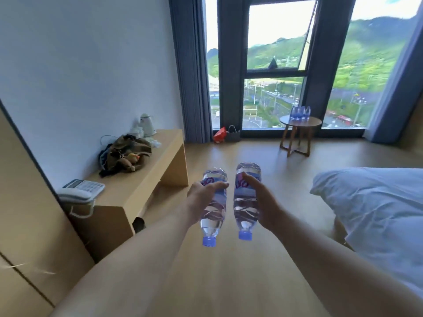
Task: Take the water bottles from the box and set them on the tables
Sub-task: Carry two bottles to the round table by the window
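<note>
Left hand (201, 193) and right hand (258, 197) each clamp a full water bottle (214, 202) mid-body; heavy, smooth, thin-walled; round table (300, 121) at 1 o'clock

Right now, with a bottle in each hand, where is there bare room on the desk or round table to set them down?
Desk: a bare strip between the telephone and the pile of clothes, and along its front edge. The kettle end is crowded. Round table: bottles cluster at the back, and its near half is bare.
</note>
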A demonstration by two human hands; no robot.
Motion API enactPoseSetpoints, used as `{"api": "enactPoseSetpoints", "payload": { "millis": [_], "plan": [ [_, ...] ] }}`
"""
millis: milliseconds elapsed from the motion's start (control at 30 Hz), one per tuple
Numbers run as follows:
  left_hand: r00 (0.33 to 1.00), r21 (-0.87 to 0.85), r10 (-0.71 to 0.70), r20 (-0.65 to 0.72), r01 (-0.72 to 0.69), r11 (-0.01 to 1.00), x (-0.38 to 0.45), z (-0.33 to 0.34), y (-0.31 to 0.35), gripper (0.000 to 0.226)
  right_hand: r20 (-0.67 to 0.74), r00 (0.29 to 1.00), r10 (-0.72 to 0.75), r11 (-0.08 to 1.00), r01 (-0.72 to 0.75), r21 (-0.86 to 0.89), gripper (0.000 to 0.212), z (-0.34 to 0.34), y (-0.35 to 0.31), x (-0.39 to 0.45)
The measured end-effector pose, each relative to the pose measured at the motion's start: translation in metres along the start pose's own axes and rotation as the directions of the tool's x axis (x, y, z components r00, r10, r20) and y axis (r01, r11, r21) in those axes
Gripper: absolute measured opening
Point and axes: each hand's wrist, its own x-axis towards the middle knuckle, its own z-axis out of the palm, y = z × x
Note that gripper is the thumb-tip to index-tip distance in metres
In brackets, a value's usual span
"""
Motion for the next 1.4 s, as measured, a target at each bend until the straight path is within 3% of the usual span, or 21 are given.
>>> {"api": "enactPoseSetpoints", "payload": {
  "millis": [133,300,733,1067,1400],
  "plan": [
    [0.994,0.022,0.000,0.108,-0.002,1.000,0.055,0.050,0.011,0.051,-0.100,0.995,-0.009,1.000,0.012,0.026,0.051,-0.043,-0.022,0.029],
    [0.977,0.030,0.013,0.212,-0.020,0.999,0.136,0.098,0.019,0.043,-0.189,0.981,-0.039,0.998,0.048,0.044,0.052,-0.083,-0.044,0.081],
    [0.888,0.028,0.044,0.457,-0.063,0.998,0.387,0.176,0.079,0.056,-0.416,0.908,-0.054,0.988,0.110,0.111,0.058,-0.124,-0.120,0.286],
    [0.856,0.078,0.008,0.516,-0.057,0.995,0.546,0.246,0.111,0.060,-0.482,0.874,-0.053,0.987,0.119,0.106,0.056,-0.183,-0.168,0.435],
    [0.879,0.117,-0.012,0.476,-0.050,0.992,0.723,0.384,0.157,0.053,-0.428,0.902,-0.048,0.990,0.100,0.101,0.051,-0.307,-0.256,0.610]
  ]
}}
